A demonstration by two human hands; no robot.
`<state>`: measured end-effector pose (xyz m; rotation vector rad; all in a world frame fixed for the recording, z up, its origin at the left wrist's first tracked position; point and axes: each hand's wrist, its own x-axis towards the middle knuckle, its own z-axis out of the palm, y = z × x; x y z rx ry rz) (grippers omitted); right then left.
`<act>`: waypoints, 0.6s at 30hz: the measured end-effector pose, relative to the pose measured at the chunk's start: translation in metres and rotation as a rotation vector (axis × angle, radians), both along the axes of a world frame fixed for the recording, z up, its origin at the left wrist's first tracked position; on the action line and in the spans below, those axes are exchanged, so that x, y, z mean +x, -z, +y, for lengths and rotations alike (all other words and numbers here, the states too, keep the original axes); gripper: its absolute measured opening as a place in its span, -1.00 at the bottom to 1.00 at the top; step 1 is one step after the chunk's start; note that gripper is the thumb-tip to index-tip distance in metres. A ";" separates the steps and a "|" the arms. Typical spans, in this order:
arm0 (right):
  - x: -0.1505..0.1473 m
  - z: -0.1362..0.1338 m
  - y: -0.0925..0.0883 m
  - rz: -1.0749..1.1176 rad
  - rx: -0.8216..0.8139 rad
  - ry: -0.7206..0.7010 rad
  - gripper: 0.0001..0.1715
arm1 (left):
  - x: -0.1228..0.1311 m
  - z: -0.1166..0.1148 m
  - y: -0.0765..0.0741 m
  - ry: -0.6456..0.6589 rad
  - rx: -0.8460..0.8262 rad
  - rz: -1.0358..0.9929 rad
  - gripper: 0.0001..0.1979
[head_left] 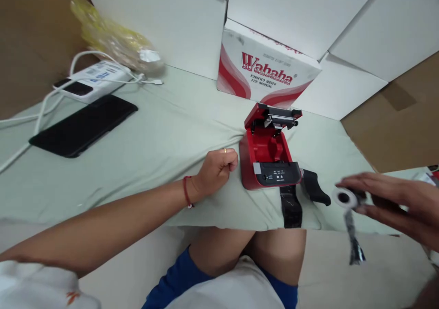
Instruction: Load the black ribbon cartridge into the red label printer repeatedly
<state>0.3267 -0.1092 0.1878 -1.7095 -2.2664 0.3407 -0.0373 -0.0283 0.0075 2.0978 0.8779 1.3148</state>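
A small red printer (pixel 266 162) sits on the pale green cloth with its lid open and its paper bay empty. My left hand (pixel 216 168) rests on the cloth just left of the printer, fingers curled into a loose fist with nothing visible in it. My right hand (pixel 394 199) is at the right edge of the cloth, fingers pinched on a small white paper roll (pixel 345 197). A dark strip of wrapping (pixel 353 238) hangs down from the roll. Black strips of wrapper (pixel 291 206) lie in front of the printer.
A Wahaha carton (pixel 265 68) and white boxes (pixel 302 7) stand behind the printer. At the left lie a black phone (pixel 84 125), a white power strip (pixel 92 78) with cables, and a yellow plastic bag (pixel 113 36). My knees show below the cloth's front edge (pixel 240 222).
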 end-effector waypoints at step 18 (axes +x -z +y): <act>-0.165 0.103 0.063 -0.472 -0.125 -0.061 -0.47 | 0.013 -0.037 -0.012 0.081 0.492 0.160 -0.62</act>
